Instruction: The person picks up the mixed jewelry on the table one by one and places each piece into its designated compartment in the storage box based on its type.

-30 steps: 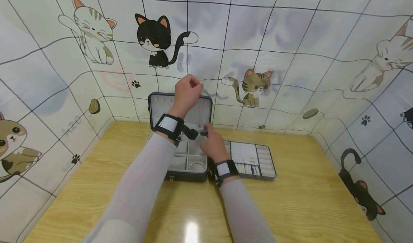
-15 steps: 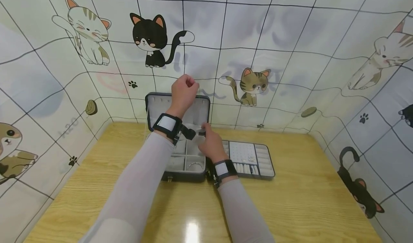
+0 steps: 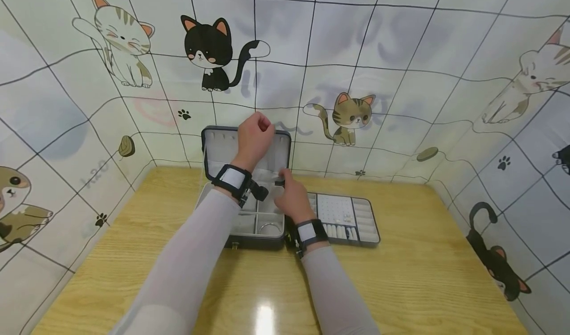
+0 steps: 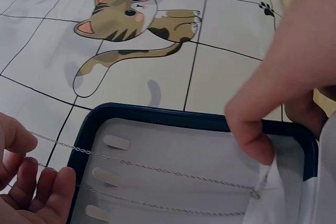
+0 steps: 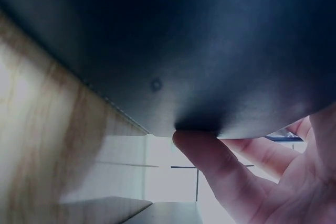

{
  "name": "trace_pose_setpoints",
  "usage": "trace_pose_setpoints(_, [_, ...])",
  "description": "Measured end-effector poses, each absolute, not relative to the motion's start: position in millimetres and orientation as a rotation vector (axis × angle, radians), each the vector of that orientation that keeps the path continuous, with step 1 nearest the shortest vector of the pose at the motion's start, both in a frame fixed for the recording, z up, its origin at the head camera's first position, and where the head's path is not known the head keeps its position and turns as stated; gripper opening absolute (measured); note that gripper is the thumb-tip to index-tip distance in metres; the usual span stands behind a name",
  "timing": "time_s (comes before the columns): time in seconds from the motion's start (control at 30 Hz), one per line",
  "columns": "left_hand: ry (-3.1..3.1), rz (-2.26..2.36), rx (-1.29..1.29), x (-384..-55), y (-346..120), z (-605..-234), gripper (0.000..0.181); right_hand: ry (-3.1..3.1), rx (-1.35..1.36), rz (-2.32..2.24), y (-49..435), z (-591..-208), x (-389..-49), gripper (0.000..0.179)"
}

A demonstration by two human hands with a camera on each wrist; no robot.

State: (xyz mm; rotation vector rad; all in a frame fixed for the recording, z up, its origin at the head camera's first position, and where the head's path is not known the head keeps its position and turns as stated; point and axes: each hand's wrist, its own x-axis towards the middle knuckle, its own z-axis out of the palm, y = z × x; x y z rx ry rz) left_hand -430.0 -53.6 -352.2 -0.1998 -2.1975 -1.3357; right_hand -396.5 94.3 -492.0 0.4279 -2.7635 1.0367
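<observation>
A dark blue jewellery box point(image 3: 262, 243) stands on the table with its lid point(image 3: 220, 144) raised. In front of the lid, my left hand point(image 3: 255, 134) pinches a thin silver necklace point(image 4: 168, 172), seen in the left wrist view as two chain strands stretched across the pale lining. Their far ends meet at a white fabric pocket point(image 4: 268, 203) in the lid. My right hand point(image 3: 294, 199) grips at this pocket with a curled finger over its edge. In the right wrist view, one of its fingers point(image 5: 205, 153) touches the dark outer side of the box.
Right of the box lies a jewellery tray point(image 3: 367, 223) with earrings and ring rolls. A silver bangle point(image 3: 269, 225) sits in the box's front right compartment. Behind the wooden table point(image 3: 423, 256) rises a wall covering point(image 3: 401, 38) with printed cats. Small hooks point(image 4: 116, 142) line the lid.
My left hand has come down slightly in front of the lid, still pinching the necklace. The right hand stays at the lid pocket. The head view has shifted a little.
</observation>
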Motion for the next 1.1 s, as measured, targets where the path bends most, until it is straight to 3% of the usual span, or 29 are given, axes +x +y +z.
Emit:
trace_pose_setpoints(0.6, [-2.068, -1.229, -0.182, -436.2, -54.9, -360.0, 0.011, -2.761, 0.426, 1.004, 94.5, -492.5, -398.0, 0.072])
trace_pose_setpoints(1.1, [-2.134, -1.015, -0.233, -437.7, -45.7, -391.6, 0.01, -2.766, 0.41, 1.042, 94.0, -491.3, -398.0, 0.071])
